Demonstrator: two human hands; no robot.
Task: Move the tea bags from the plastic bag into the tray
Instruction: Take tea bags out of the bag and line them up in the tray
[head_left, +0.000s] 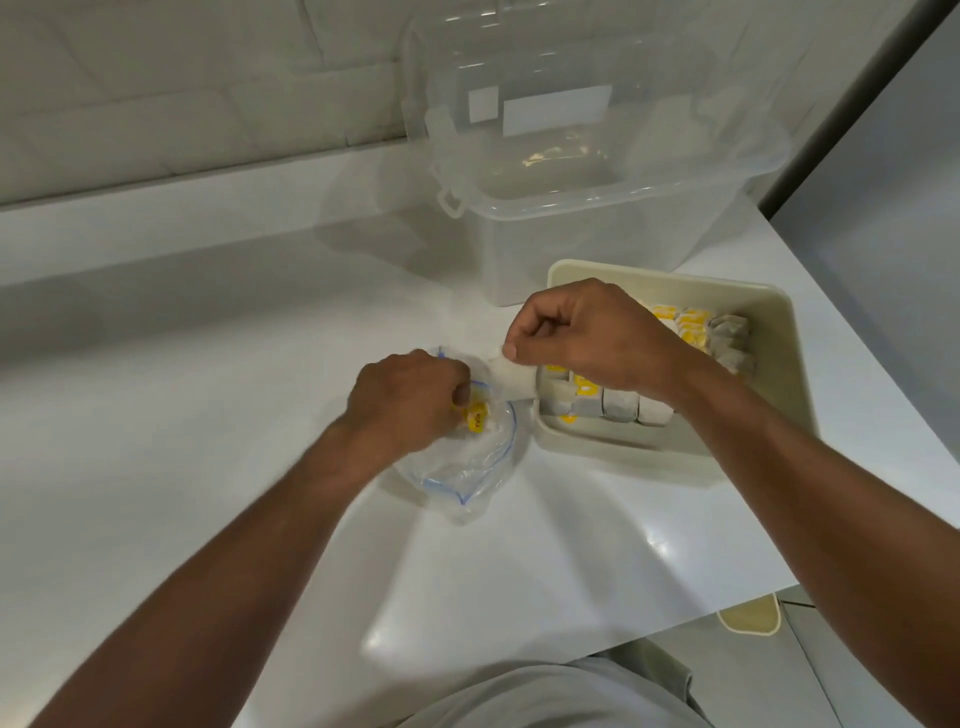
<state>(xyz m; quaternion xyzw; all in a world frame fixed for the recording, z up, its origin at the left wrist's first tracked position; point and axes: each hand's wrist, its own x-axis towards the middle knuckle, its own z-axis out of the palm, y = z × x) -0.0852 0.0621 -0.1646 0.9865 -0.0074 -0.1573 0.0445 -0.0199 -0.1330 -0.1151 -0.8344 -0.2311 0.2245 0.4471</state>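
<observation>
While tray held rows of tea bags, right hand pinched another just left of tray; left hand, fingers curled, gripped few seemingly remaining inside plastic bag, further left.

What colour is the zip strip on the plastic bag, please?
Blue zip strip, head view.

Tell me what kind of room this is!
Probably a home kitchen. There's a glossy white countertop against a pale tiled wall, a clear plastic storage box, and a cream rectangular plastic tray lined with paper tea bags with yellow tags.
</observation>
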